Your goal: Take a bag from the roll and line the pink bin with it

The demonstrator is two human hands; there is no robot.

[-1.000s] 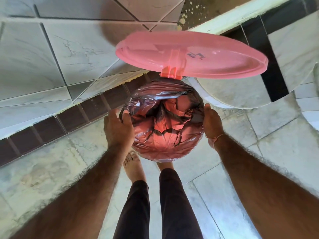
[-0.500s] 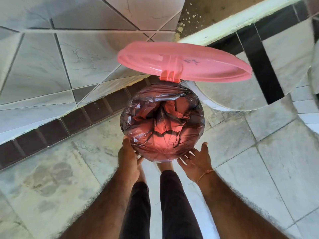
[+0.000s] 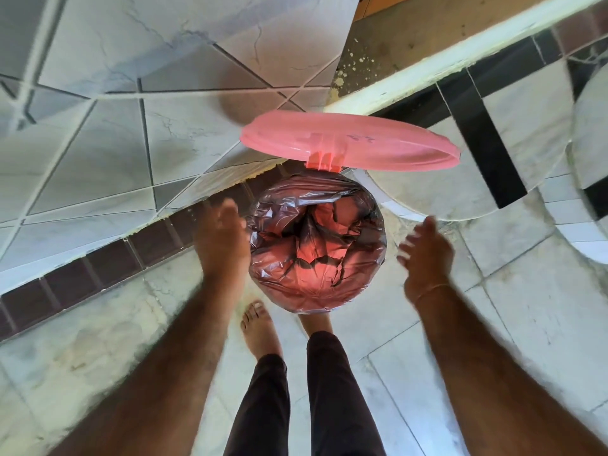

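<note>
Looking down past my legs, I see one bare foot tucked under the pink bin (image 3: 332, 310), probably on a pedal, which would explain why the lid (image 3: 348, 143) stands open. My left hand (image 3: 222, 240) rests against the rim's left side, fingers together and blurred. My right hand (image 3: 426, 255) floats clear of the right side, fingers loosely spread, holding nothing. The bag (image 3: 316, 245) sits inside, its edge folded over the rim.

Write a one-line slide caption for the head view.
Bag lines the pink bin; lid raised; left hand beside the rim, right hand open and apart.
</note>
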